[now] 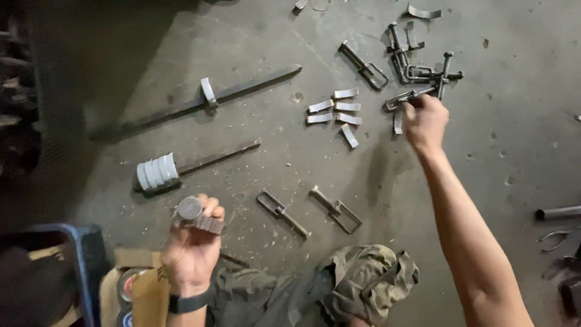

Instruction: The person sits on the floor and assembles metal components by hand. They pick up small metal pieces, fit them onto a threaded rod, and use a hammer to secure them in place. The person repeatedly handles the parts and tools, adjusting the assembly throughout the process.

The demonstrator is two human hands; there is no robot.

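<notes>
Seemingly threaded, the grey metal bolt (195, 215) sits gripped in the left hand (192, 248).

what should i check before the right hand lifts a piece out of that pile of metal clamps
1. Right hand at the pile of clamps: ok, fingers touch a piece at its near edge.
2. Firm grip on one piece: cannot tell, the fingers hide the contact.
3. Piece free to lift: not ok, the clamps lie tangled across each other.
4. Left hand secure: ok, it is closed on a threaded bolt with a round head, raised off the floor.
5. Flat metal strips out of the way: ok, they lie apart, left of the pile.
</notes>
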